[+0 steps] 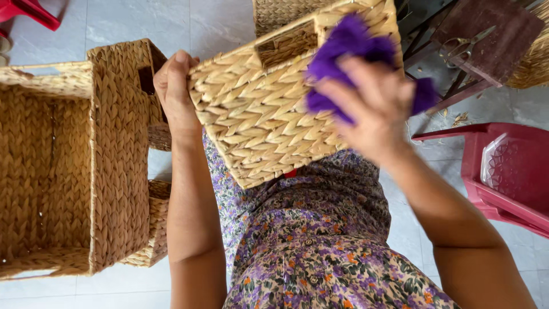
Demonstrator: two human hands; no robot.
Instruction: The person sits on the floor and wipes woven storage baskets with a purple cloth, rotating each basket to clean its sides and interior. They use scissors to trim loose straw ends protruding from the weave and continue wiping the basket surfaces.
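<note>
Basket: woven, straw-coloured, rectangular, with a cut-out handle slot in the upper wall. Held tilted over the person's lap, one flat side facing up.

Left hand: closed on the basket's left edge, thumb lying along the top of the corner, fingers hidden behind the weave.

Right hand: blurred, fingers spread and pressed onto a purple cloth against the basket's upper right side. The cloth is fluffy and bunches out past the fingers on both sides.

Dress: floral, purple with orange, below the basket.

Large basket: same weave, open top, standing on the tiled floor at the left, with smaller woven pieces just behind it.

Red chair: plastic, at the right edge.

Stool: dark brown, upper right, with scissors lying on top.

Another woven basket sits beyond the held one, at the top.
</note>
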